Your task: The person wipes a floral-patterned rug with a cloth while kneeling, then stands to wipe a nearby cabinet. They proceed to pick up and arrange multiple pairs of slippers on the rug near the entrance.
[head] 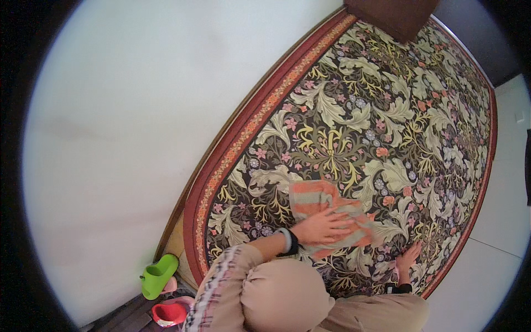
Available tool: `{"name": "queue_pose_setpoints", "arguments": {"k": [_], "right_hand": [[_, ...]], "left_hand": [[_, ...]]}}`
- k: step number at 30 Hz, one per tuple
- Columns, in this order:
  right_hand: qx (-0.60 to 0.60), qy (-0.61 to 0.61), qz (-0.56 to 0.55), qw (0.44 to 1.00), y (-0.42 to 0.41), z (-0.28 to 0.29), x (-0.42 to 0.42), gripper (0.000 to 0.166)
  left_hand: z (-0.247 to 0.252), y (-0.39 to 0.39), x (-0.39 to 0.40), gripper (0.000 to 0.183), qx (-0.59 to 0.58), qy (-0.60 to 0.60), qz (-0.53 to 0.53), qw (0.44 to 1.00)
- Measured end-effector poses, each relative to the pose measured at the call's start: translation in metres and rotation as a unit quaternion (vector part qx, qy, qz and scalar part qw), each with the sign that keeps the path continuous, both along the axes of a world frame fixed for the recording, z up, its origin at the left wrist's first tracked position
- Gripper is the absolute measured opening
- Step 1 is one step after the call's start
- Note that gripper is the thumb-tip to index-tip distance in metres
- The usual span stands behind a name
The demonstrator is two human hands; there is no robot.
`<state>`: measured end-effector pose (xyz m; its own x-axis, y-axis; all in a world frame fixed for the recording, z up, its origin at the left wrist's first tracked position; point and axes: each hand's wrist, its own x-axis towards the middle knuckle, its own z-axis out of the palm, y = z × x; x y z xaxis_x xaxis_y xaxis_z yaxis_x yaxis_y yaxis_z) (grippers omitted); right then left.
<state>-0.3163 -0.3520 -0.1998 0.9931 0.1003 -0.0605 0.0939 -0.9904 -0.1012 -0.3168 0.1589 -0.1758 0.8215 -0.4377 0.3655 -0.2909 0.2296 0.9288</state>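
My left hand (323,228) lies over a crumpled orange and grey striped cloth (311,199) on the patterned rug, pressing it down; its fingers look slightly blurred. A dark and a light band circle that wrist. At the lower right, my right hand (408,259) rests palm down on the floral rug (348,153) near its red border, with nothing held. The right wrist bears a black band or watch. Beige clothing (286,294) fills the bottom middle, between the two arms.
A white wall (124,124) runs along the rug's left side. Green (159,274) and red (170,313) clog-like shoes stand at the lower left. A dark brown piece of furniture (392,18) is at the top. Pale floor tiles (485,269) border the rug's right side.
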Motion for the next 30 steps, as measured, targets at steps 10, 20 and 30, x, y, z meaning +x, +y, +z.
{"name": "queue_pose_setpoints", "arguments": {"k": [10,20,30], "right_hand": [[-0.039,0.088,-0.074,0.993,0.022,0.015,-0.001,0.083],[-0.010,0.067,-0.052,0.996,0.013,0.033,0.006,0.079],[0.174,0.032,0.341,0.923,0.224,0.062,0.001,0.060]], "left_hand": [[-0.001,0.142,-0.020,0.065,0.700,0.108,0.497,0.501],[0.019,-0.125,0.011,0.065,0.513,-0.218,-0.013,0.830],[0.069,-0.055,0.034,0.027,0.382,-0.042,0.102,0.918]]}}
